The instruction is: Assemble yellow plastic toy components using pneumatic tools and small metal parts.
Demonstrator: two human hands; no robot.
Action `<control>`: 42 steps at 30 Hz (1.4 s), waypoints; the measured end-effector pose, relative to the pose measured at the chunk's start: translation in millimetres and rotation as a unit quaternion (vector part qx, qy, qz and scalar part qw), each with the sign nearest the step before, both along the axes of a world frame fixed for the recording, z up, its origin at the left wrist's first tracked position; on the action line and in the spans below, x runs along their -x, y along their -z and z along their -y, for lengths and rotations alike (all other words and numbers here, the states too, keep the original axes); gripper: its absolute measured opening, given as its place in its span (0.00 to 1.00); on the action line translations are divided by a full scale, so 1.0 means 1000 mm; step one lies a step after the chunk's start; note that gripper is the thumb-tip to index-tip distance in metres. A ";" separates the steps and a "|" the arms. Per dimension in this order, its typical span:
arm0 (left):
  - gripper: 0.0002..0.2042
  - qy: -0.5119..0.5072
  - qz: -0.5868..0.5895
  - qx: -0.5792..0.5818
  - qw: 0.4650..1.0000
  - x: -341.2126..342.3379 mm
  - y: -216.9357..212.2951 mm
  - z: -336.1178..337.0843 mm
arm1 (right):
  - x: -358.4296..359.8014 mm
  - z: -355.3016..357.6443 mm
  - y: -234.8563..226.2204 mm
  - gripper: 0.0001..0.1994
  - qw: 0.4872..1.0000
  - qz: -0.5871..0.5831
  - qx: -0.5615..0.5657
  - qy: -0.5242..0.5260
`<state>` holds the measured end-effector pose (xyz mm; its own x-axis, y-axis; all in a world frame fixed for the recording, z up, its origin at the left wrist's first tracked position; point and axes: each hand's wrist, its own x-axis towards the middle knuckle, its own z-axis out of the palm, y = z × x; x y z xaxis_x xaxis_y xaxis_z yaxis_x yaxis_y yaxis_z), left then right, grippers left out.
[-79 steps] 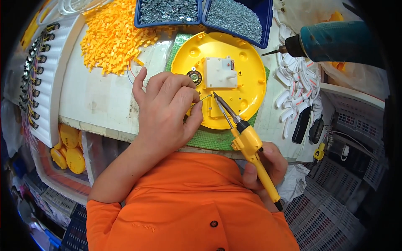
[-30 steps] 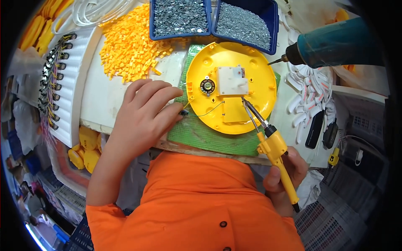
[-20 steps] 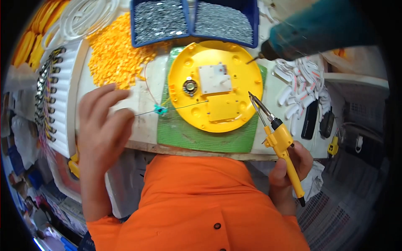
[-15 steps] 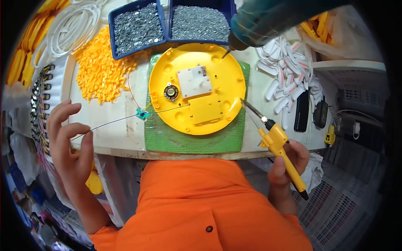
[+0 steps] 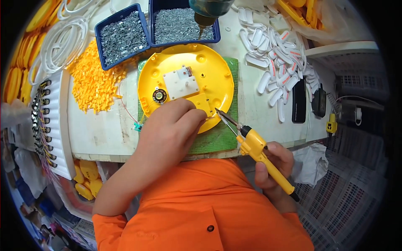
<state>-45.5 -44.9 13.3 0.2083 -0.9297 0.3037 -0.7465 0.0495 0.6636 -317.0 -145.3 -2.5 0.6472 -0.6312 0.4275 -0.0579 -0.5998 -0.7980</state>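
Observation:
A round yellow plastic housing [image 5: 146, 83] lies on a green mat [image 5: 230, 138], carrying a whitish box [image 5: 180, 83], a small round speaker [image 5: 159, 96] and a yellow compartment [image 5: 199, 100]. My left hand [image 5: 171, 127] reaches over the housing's near side, its thumb and finger pinched at the compartment's right end; a short thin wire end [image 5: 210, 118] shows at the fingertips. The rest of that wire is hidden. My right hand [image 5: 274, 165] grips a yellow soldering iron [image 5: 253, 144], its tip close to those fingertips. A small green circuit board [image 5: 137, 126] sits beside my left wrist.
Blue bins of metal screws [image 5: 184, 27] and small metal parts [image 5: 123, 39] stand behind. A power screwdriver [image 5: 209, 8] hangs above them. Orange pieces [image 5: 94, 83] are heaped left, near a white rack of speakers [image 5: 60, 125]. White plastic parts [image 5: 276, 58] lie right.
My left hand has swung from the far left to the housing's compartment. The soldering iron has shifted slightly left and down. The hanging screwdriver has moved left and away.

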 end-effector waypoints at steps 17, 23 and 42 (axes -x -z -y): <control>0.08 -0.059 0.143 0.010 0.988 0.007 0.011 0.010 | -0.010 0.003 -0.007 0.19 0.999 -0.007 0.012 -0.031; 0.07 -0.067 0.154 0.002 0.986 0.008 0.009 0.011 | -0.010 0.001 -0.003 0.20 1.000 0.003 0.017 -0.020; 0.07 -0.072 0.168 -0.008 0.983 0.009 0.010 0.011 | -0.014 0.007 -0.004 0.24 0.996 -0.001 0.060 -0.062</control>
<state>-54.3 -56.1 3.0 0.2278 -0.9032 0.3637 -0.9221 -0.0800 0.3787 -303.5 -152.8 1.3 0.7175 -0.4906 0.4945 0.0213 -0.6941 -0.7195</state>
